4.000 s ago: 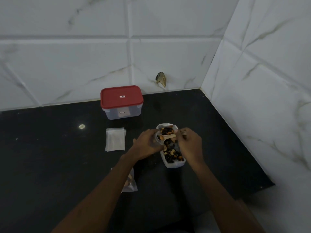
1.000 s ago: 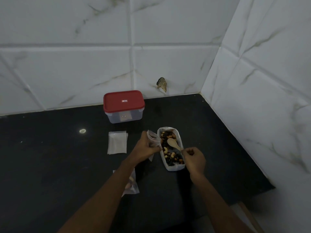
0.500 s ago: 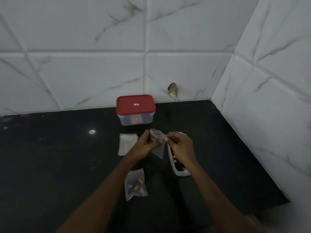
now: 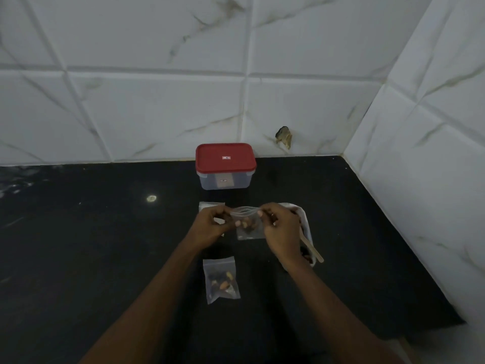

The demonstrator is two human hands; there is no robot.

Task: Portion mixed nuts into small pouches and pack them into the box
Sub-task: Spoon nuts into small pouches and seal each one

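Observation:
Both hands hold a small clear pouch (image 4: 249, 227) with a few nuts in it above the black counter. My left hand (image 4: 210, 227) pinches its top left corner and my right hand (image 4: 280, 229) pinches the top right edge. A white tray of mixed nuts (image 4: 304, 222) lies just right of my right hand, mostly hidden by it. A wooden spoon (image 4: 312, 249) rests in it. A filled pouch (image 4: 221, 281) lies flat between my forearms. The box (image 4: 225, 166), clear with a red lid on, stands at the back.
A stack of empty pouches (image 4: 207, 206) lies behind my left hand, partly hidden. White marble-tiled walls close the back and the right side. A small pale spot (image 4: 151, 198) marks the black counter (image 4: 91, 245) at the left. The counter's front right edge is near my right forearm.
My right hand left the wooden spoon in the tray and came to the pouch. Both hands now pinch its top, and nuts show inside it. The view shifted left.

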